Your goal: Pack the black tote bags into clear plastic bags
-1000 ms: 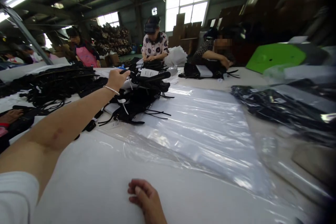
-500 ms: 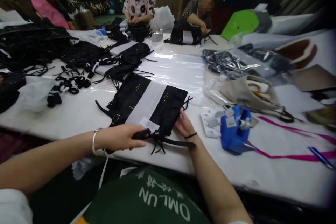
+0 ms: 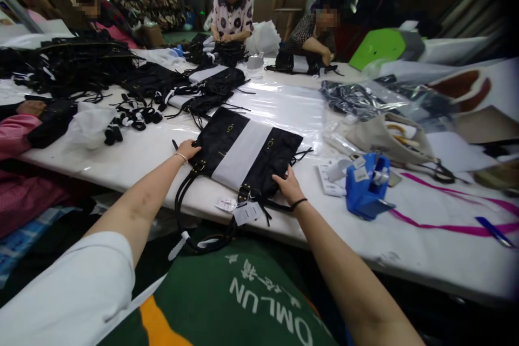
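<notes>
A black handbag point(image 3: 211, 132) with gold fittings lies flat in front of me, a white paper band point(image 3: 244, 154) wrapped around its middle. My left hand point(image 3: 190, 150) grips its left side, thumb on top and the other fingers hidden beneath. At the right side, my right hand point(image 3: 288, 185) holds the bag's edge between thumb and fingers. The black handles point(image 3: 177, 205) hang over the table's near edge toward my apron, with a white wrap on one. Paper tags point(image 3: 247, 213) dangle by the near edge of the bag.
A blue tape dispenser point(image 3: 367, 186) stands to the right, near a beige pouch point(image 3: 391, 140) and pink ribbon point(image 3: 438, 224). Clear plastic bags point(image 3: 284, 111) lie beyond the handbag. More black bags point(image 3: 73, 65) are piled at left. Co-workers sit across and to the left.
My left hand has let go of the black handle and moved to the bag's left side. The handles now hang off the near edge. The view has shifted slightly.
</notes>
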Motion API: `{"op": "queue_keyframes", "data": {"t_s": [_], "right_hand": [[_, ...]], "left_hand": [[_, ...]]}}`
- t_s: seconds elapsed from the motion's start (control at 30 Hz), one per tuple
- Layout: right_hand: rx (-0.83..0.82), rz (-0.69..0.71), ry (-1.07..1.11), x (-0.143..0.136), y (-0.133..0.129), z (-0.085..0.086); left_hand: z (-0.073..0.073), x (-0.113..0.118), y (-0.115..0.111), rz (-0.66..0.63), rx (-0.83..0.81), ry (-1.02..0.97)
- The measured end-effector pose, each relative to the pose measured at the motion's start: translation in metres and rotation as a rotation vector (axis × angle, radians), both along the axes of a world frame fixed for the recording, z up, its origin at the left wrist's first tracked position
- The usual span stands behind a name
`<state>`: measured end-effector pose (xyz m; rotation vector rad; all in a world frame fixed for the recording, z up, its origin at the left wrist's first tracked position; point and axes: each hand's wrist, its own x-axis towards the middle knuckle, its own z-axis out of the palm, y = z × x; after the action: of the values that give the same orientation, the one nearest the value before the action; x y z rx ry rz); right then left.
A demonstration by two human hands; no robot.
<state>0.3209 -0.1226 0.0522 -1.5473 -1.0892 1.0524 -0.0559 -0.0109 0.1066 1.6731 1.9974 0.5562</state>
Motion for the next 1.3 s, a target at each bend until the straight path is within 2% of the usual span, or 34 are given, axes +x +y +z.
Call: {"op": "queue_keyframes", "data": {"t_s": [0.1, 0.2, 0.3, 0.33, 0.37, 0.43, 0.5, 0.53, 0.6, 0.63, 0.7, 0.77, 0.83, 0.93, 1.0, 1.13, 1.2, 1.3], "right_hand": [[0.079, 0.061, 0.120, 0.028, 0.006, 0.020], [-0.011, 0.116, 0.073, 0.065, 0.007, 0.032], [-0.268, 0.170, -0.250, 0.089, 0.003, 0.029], [-0.294, 0.166, -0.418, 0.090, 0.001, 0.028], [-0.252, 0.145, -0.578, 0.087, 0.000, 0.030], [-0.009, 0.080, -0.773, 0.065, -0.001, 0.040], [0.233, 0.087, -0.716, 0.019, 0.001, 0.054], [0.273, 0.160, -0.623, -0.011, 0.003, 0.060], [0.185, 0.423, -0.410, -0.078, 0.008, 0.066], [0.120, 0.552, -0.382, -0.111, 0.010, 0.065], [0.050, 0.664, -0.510, -0.166, 0.016, 0.056], [-0.005, 0.672, -0.684, -0.199, 0.024, 0.045], [-0.038, 0.665, -0.751, -0.211, 0.031, 0.034], [-0.050, 0.722, -0.668, -0.208, 0.039, 0.025], [-0.062, 0.744, -0.629, -0.204, 0.042, 0.024], [-0.037, 0.733, -0.700, -0.202, 0.045, 0.026], [-0.043, 0.707, -0.608, -0.199, 0.045, 0.028], [-0.120, 0.613, -0.261, -0.191, 0.041, 0.027]], "left_hand": [[0.000, -0.002, -0.011, -0.032, -0.062, -0.093], [-0.008, -0.008, -0.047, -0.059, -0.143, -0.277], [-0.028, -0.009, -0.099, -0.030, -0.245, -0.596], [-0.035, -0.008, -0.114, 0.012, -0.252, -0.689], [-0.040, -0.007, -0.125, 0.067, -0.245, -0.759], [-0.048, -0.006, -0.137, 0.180, -0.215, -0.859], [-0.050, -0.007, -0.136, 0.223, -0.246, -0.940], [-0.050, -0.008, -0.133, 0.216, -0.289, -0.985], [-0.050, -0.010, -0.125, 0.174, -0.386, -1.066], [-0.049, -0.011, -0.121, 0.155, -0.428, -1.103], [-0.049, -0.012, -0.116, 0.145, -0.474, -1.172], [-0.050, -0.013, -0.114, 0.157, -0.486, -1.220], [-0.052, -0.013, -0.113, 0.156, -0.493, -1.246], [-0.054, -0.010, -0.111, 0.134, -0.473, -1.238], [-0.054, -0.007, -0.110, 0.135, -0.439, -1.228], [-0.050, -0.003, -0.112, 0.106, -0.441, -1.171], [-0.048, -0.005, -0.112, 0.097, -0.403, -1.035], [-0.045, -0.010, -0.107, 0.054, -0.273, -0.547]]}}
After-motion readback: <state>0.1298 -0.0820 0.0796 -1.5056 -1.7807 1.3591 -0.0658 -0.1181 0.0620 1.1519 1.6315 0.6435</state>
